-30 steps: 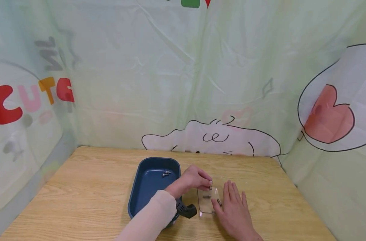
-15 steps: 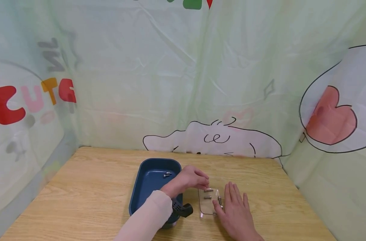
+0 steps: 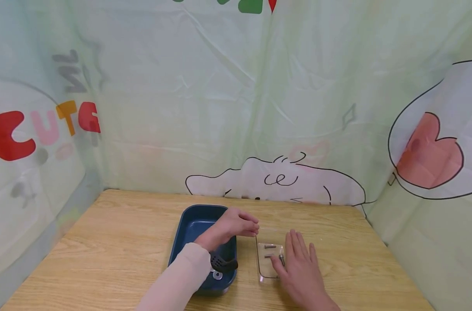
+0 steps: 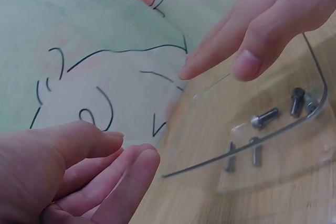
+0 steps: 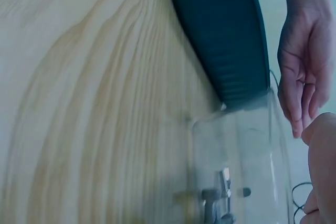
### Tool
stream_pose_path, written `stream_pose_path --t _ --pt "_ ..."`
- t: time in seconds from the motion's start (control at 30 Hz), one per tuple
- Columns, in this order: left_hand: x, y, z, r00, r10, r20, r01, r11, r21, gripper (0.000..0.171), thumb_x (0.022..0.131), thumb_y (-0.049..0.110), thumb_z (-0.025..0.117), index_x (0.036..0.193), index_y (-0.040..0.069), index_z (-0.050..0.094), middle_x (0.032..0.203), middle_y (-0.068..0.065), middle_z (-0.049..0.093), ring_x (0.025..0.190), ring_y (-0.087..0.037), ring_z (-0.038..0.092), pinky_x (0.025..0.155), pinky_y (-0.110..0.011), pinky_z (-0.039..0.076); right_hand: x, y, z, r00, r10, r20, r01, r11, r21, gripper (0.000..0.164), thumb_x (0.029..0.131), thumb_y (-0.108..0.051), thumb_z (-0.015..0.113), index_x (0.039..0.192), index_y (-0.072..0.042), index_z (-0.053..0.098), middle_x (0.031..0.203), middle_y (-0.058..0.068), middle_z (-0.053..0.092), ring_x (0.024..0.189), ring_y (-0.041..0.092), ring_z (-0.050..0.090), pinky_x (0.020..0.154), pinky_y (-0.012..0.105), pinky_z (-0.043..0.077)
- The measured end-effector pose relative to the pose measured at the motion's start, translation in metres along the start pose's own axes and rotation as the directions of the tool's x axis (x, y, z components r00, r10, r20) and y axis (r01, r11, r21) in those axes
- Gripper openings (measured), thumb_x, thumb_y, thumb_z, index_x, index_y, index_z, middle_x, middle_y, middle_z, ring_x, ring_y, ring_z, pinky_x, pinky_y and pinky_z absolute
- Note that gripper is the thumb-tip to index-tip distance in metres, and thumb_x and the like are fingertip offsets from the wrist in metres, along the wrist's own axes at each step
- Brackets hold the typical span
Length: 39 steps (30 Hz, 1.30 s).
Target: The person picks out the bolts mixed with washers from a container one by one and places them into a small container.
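Note:
My left hand [image 3: 236, 224] hovers beside the right rim of the blue bin [image 3: 176, 235]. In the left wrist view its fingers are loosely bent, with nothing between the thumb and fingertips. A clear plastic box [image 3: 258, 263] stands right of the bin. Several metal bolts lie inside it, among them one bolt [image 3: 270, 246] near the far end and another bolt [image 4: 265, 118] near the rim. My right hand [image 3: 303, 270] lies along the box's right side, fingers straight, thumb reaching over the rim. Shiny washers [image 3: 217, 274] lie at the near end of the bin, partly hidden by my wrist strap.
The wooden table [image 3: 103, 250] reaches back to a pale printed curtain [image 3: 173, 108], which also hangs at both sides. A black strap [image 3: 222, 262] with a camera sits on my left wrist, over the bin.
My left hand has let go of a bolt at the box's far end and drawn back left toward the bin. That bolt now lies in the box. The right hand stays beside the box.

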<state>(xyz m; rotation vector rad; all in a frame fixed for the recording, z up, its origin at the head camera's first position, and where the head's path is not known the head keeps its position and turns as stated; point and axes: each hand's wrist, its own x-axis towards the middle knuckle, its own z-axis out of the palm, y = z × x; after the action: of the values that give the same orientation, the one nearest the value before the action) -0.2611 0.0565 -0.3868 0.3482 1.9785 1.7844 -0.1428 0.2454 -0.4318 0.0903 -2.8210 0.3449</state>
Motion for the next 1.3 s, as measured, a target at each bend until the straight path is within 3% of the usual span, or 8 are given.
stream_pose_path --t 0.3,0.47,0.63,0.8,1.3 --pt "-0.005 -0.003 -0.021 0.999 0.003 -0.043 -0.003 1.000 -0.002 0.023 0.092 0.010 0.069 0.112 -0.002 0.070 0.110 -0.023 0.072 0.099 -0.033 0.073 0.092 -0.043 0.058 0.009 -0.023 -0.003 0.995 0.005 0.097 -0.008 0.999 0.032 0.079 0.100 -0.049 0.050 0.151 0.008 0.029 0.161 0.024 0.025 0.152 0.041 0.018 0.119 0.068 0.012" --pt "-0.006 -0.007 -0.032 0.998 0.000 -0.061 0.000 1.000 0.002 0.027 0.092 0.012 0.070 0.115 -0.002 0.069 0.105 -0.018 0.074 0.100 -0.032 0.073 0.088 -0.038 0.060 0.013 -0.034 0.000 0.993 -0.007 0.122 0.002 0.999 0.039 0.080 0.100 -0.052 0.048 0.152 0.005 0.028 0.162 0.022 0.023 0.153 0.039 0.016 0.121 0.067 0.010" --pt "-0.007 -0.012 -0.043 0.997 0.011 -0.078 -0.013 1.000 -0.022 0.028 0.092 0.011 0.069 0.116 -0.004 0.068 0.109 -0.022 0.072 0.096 -0.029 0.074 0.086 -0.036 0.061 0.015 -0.046 0.005 0.993 -0.040 0.111 0.038 0.999 0.021 0.079 0.099 -0.053 0.049 0.152 0.003 0.032 0.162 0.019 0.026 0.152 0.037 0.019 0.122 0.065 0.013" --pt "-0.009 -0.018 -0.055 0.994 0.004 -0.105 -0.005 1.000 -0.008 0.028 0.093 0.010 0.068 0.117 -0.005 0.068 0.105 -0.019 0.074 0.093 -0.025 0.075 0.085 -0.034 0.061 0.017 -0.058 0.008 0.986 -0.042 0.161 0.036 0.999 0.037 0.081 0.098 -0.054 0.048 0.153 0.001 0.029 0.164 0.016 0.023 0.154 0.035 0.016 0.123 0.063 0.011" --pt "-0.015 -0.033 -0.081 0.969 -0.032 -0.247 0.046 0.997 0.054 0.028 0.096 0.007 0.062 0.119 -0.008 0.065 0.106 -0.020 0.074 0.096 -0.030 0.074 0.089 -0.040 0.059 0.019 -0.089 0.021 0.962 -0.078 0.263 0.061 0.995 0.073 0.087 0.095 -0.062 0.047 0.155 -0.003 0.026 0.165 0.013 0.021 0.155 0.032 0.014 0.124 0.062 0.009"
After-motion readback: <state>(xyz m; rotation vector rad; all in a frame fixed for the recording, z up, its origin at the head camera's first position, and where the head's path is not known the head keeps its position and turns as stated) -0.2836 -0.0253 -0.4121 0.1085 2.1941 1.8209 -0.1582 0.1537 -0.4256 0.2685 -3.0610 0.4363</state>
